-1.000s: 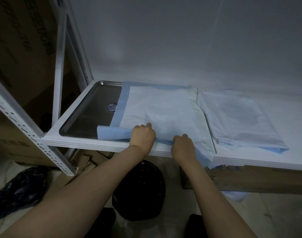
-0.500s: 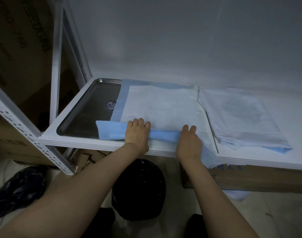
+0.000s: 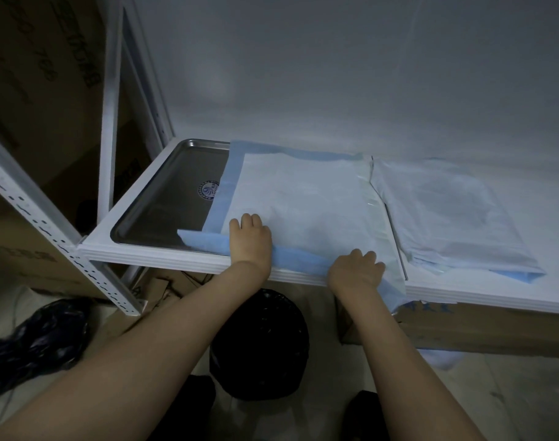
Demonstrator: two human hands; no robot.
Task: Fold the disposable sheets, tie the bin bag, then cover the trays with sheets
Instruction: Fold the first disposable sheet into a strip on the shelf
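A steel tray (image 3: 163, 202) lies on the white shelf (image 3: 189, 264), its left part bare. A white disposable sheet with a blue border (image 3: 303, 202) covers the tray's right part. Its near blue edge is folded up over the shelf's front. My left hand (image 3: 249, 240) presses flat on that folded edge, fingers straight. My right hand (image 3: 356, 270) presses the same edge further right, near the sheet's hanging corner. A stack of folded sheets (image 3: 446, 218) lies to the right. A tied black bin bag (image 3: 259, 342) stands on the floor under my arms.
A white slotted rack post (image 3: 49, 230) stands at the left with cardboard boxes (image 3: 33, 74) behind. Another black bag (image 3: 30, 342) lies on the floor at far left. A long cardboard box (image 3: 494, 329) sits under the shelf at right. A white wall backs the shelf.
Both hands went from gripping the sheet's near edge to lying flat on it. The blue edge got folded over onto the sheet, and my right hand slid to the right.
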